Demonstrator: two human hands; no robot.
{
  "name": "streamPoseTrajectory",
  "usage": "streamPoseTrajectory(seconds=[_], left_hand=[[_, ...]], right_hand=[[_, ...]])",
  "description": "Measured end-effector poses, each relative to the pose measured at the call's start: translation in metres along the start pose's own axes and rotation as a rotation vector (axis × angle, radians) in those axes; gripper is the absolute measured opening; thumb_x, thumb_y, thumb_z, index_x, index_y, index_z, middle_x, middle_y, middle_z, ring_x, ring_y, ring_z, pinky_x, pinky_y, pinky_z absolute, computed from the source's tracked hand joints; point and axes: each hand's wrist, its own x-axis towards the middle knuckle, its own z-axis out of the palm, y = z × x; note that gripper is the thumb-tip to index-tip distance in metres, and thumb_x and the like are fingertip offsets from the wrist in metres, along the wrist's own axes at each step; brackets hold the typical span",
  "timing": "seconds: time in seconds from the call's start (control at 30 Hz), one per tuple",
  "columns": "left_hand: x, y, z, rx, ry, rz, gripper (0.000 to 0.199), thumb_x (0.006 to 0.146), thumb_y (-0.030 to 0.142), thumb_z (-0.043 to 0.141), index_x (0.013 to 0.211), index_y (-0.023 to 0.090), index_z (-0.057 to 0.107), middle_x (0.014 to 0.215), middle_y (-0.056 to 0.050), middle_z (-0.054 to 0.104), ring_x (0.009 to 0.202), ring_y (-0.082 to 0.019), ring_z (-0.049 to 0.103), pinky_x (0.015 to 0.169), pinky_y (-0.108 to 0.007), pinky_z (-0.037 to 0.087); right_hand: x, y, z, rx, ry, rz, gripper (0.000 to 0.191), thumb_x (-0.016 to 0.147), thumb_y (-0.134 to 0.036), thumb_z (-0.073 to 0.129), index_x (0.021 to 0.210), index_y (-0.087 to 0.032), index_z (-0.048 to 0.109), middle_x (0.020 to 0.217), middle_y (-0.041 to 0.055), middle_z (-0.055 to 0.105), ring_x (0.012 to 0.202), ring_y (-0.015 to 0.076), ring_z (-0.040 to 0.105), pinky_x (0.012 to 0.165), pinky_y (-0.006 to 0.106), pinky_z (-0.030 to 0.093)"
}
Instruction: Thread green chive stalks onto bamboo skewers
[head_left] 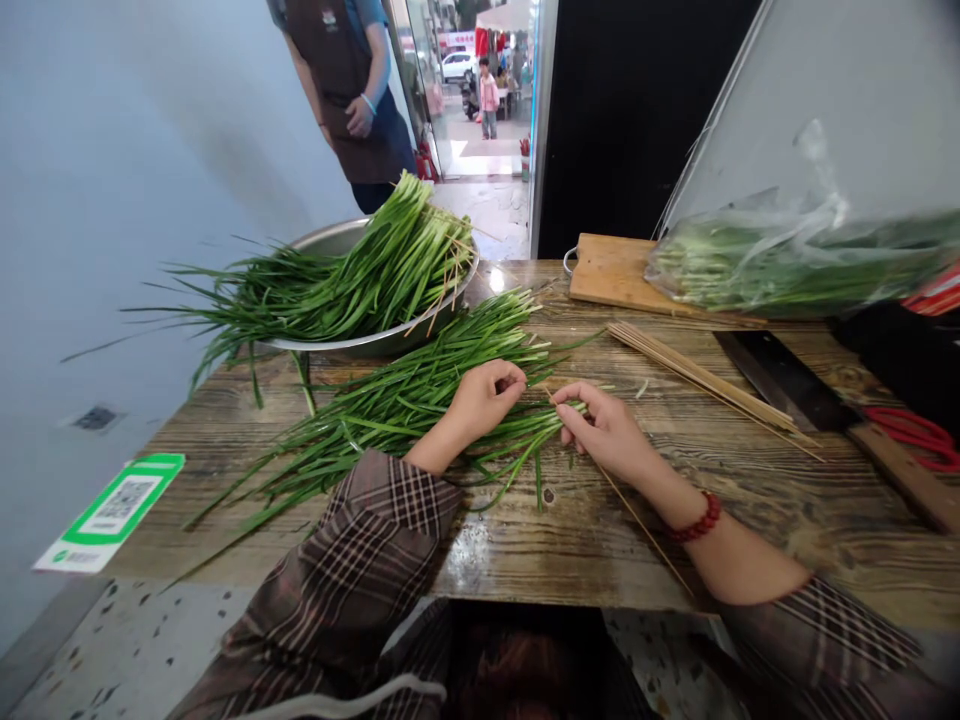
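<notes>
A loose pile of garlic chives (420, 390) lies on the wooden table, pale ends toward the right. My right hand (607, 432) pinches a thin bamboo skewer (646, 530), whose long end slants down toward the table's front edge. Several chive stalks (536, 438) reach to those same fingertips; whether the skewer pierces them is too small to tell. Just left of it, my left hand (487, 400) hovers over the pile with thumb and forefinger closed together. What sits in that pinch, if anything, is hidden.
Behind the pile stands a metal basin (337, 346) heaped with skewered chives. To the right lie bamboo skewers (697, 380), a cleaver (795, 385), red-handled scissors (915, 438), a cutting board (611, 268) and bagged greens (795, 265). A person in an apron (341, 90) stands beyond.
</notes>
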Motion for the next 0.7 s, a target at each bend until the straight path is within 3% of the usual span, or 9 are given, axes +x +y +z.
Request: streamPoseTrajectory(seconds=[0.43,0.7], left_hand=[[-0.004,0.015,0.001,-0.086,0.023,-0.029,0.009,0.079,0.016,0.06,0.08,0.013,0.069,0.07,-0.001,0.061,0.064,-0.01,0.053,0.061,-0.022,0.041],[-0.006,0.015,0.001,-0.101,0.038,0.04,0.009,0.077,0.013,0.061,0.079,0.014,0.069,0.073,-0.002,0.061,0.067,-0.011,0.055,0.062,-0.022,0.043]], right_hand=[[0.001,-0.002,-0.001,0.0,-0.001,-0.019,0.031,0.087,-0.032,0.051,0.112,-0.018,0.064,0.054,-0.0032,0.06,0.043,0.0087,0.05,0.044,0.019,0.039],[0.001,-0.003,0.0,-0.016,0.0,-0.011,0.032,0.087,-0.033,0.05,0.112,-0.019,0.064,0.054,-0.003,0.06,0.043,0.0095,0.051,0.044,0.02,0.039]])
